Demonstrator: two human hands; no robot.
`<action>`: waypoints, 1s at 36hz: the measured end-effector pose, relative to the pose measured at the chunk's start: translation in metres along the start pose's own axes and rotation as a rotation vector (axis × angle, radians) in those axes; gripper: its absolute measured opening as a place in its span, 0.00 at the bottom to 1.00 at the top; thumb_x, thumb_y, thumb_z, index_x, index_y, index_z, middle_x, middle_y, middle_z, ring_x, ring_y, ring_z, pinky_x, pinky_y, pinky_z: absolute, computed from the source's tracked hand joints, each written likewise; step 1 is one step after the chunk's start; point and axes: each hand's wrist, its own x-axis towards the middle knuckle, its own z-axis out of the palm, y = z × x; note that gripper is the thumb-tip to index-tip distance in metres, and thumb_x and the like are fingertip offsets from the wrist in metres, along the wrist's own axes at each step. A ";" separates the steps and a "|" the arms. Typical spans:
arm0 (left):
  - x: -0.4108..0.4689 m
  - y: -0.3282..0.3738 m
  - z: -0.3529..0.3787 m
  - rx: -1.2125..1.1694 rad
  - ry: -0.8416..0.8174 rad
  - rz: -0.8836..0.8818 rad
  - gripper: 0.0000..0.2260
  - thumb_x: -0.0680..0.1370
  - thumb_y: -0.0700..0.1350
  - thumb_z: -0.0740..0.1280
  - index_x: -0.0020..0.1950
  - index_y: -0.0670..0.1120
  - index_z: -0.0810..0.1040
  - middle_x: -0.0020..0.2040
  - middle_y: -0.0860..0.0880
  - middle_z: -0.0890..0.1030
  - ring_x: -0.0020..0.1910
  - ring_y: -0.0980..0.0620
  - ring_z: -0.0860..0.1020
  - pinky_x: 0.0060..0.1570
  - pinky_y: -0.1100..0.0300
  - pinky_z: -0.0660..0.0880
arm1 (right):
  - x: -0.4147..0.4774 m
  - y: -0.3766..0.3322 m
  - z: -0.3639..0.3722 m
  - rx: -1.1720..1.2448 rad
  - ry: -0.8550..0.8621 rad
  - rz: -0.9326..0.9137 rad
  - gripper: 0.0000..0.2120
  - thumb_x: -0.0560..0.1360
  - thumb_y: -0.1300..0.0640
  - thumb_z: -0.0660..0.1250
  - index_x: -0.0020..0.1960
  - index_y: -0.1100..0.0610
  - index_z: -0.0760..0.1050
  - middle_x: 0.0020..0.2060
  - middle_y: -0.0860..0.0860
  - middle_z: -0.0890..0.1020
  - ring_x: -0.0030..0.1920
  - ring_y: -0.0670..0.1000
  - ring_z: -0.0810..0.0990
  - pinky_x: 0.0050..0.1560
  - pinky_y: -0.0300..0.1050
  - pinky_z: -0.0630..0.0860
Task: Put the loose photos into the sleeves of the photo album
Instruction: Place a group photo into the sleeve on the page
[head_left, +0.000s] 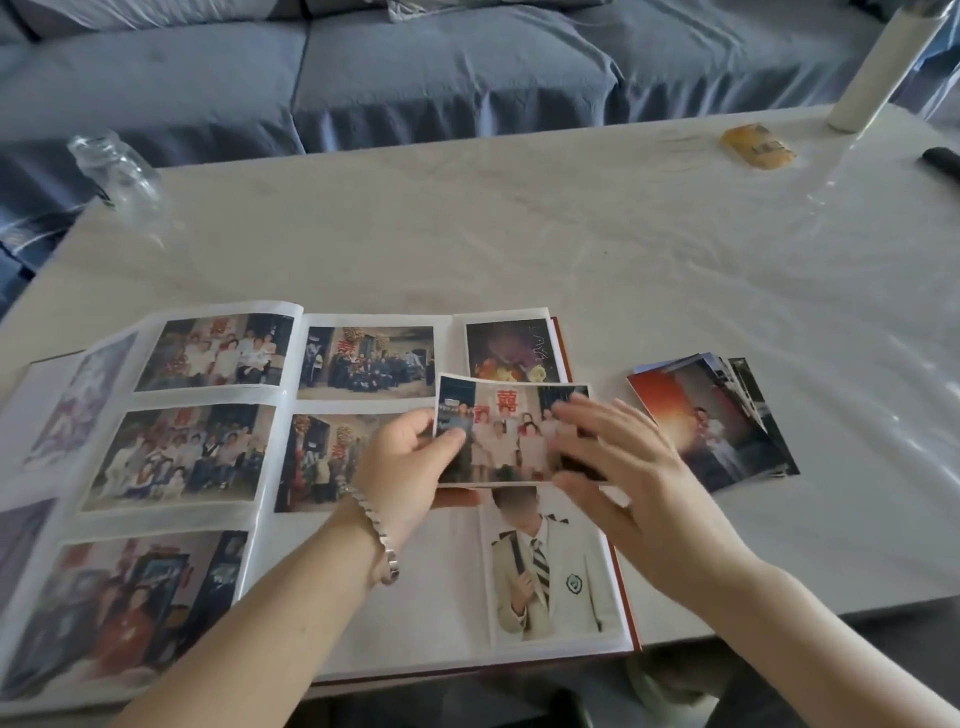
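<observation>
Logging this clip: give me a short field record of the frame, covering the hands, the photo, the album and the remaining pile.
left hand: pinches the loose photo by its left edge
right hand: fingers straight at the photo's right edge; contact blurred
loose photo: held above the album, over its right page, not yet sleeved
album: open on the table, several sleeves filled
photo stack: on the table, right of the album

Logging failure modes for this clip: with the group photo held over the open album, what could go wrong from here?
1. The loose glossy group photo is bowed, pinched at its left edge by the left hand, with the right hand holding straight fingers over it; pushing it into a sleeve of the open red-covered photo album could crease it.
2. The fanned stack of loose photos lies close beside the right hand; a sweep might scatter it.
</observation>
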 end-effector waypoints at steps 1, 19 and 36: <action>0.000 -0.001 -0.003 0.006 -0.001 0.021 0.05 0.78 0.38 0.64 0.46 0.46 0.78 0.42 0.46 0.83 0.39 0.49 0.83 0.38 0.49 0.81 | 0.001 -0.002 -0.001 0.087 0.023 0.123 0.23 0.75 0.38 0.55 0.65 0.48 0.71 0.65 0.44 0.71 0.67 0.44 0.66 0.68 0.48 0.65; 0.003 -0.044 -0.059 1.080 0.054 0.403 0.20 0.82 0.46 0.53 0.75 0.49 0.60 0.76 0.51 0.56 0.75 0.53 0.54 0.69 0.64 0.45 | -0.006 -0.008 -0.003 0.414 0.047 0.462 0.15 0.73 0.60 0.67 0.47 0.40 0.71 0.36 0.36 0.77 0.36 0.29 0.78 0.26 0.29 0.73; 0.004 -0.064 -0.057 1.410 0.044 0.281 0.36 0.68 0.58 0.24 0.76 0.56 0.41 0.77 0.53 0.39 0.75 0.53 0.36 0.69 0.55 0.31 | -0.021 -0.020 -0.007 0.080 0.037 0.277 0.18 0.71 0.65 0.70 0.59 0.57 0.78 0.36 0.43 0.75 0.33 0.24 0.73 0.20 0.25 0.68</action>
